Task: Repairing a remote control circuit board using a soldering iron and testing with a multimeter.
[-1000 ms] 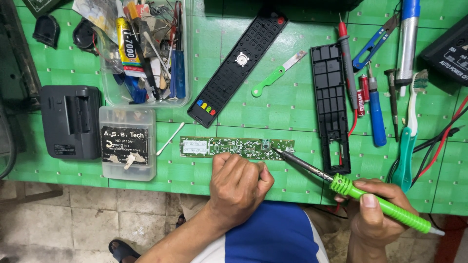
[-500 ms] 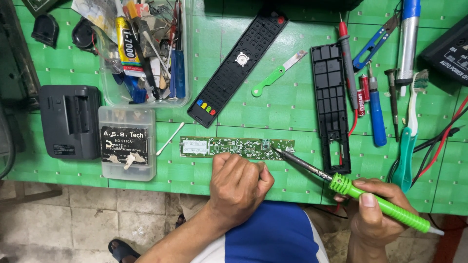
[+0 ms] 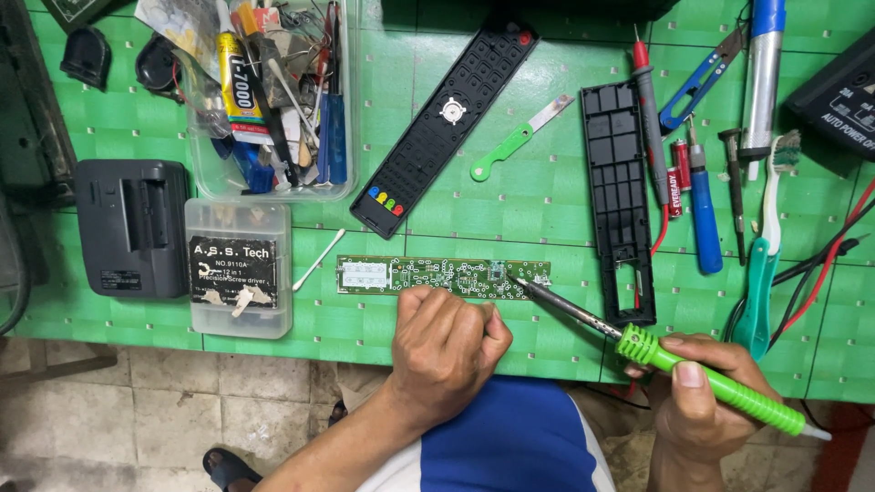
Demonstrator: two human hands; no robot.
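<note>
right hand (image 3: 697,405) grips the green soldering iron (image 3: 711,378), tip on the circuit board (image 3: 444,275) lying on the green table (image 3: 547,196). left hand (image 3: 444,351) is curled at the board's near edge, fingertips hidden; grip unclear.

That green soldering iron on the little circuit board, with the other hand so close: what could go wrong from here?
1. The soldering iron tip rests on the circuit board close to the left hand; a slip could burn a finger.
2. The board lies loose on the green mat, steadied only by that hand, so it might shift under the tip.
3. The cotton swab and plastic screwdriver box lie nearby; a stray hot tip could scorch them.
</note>
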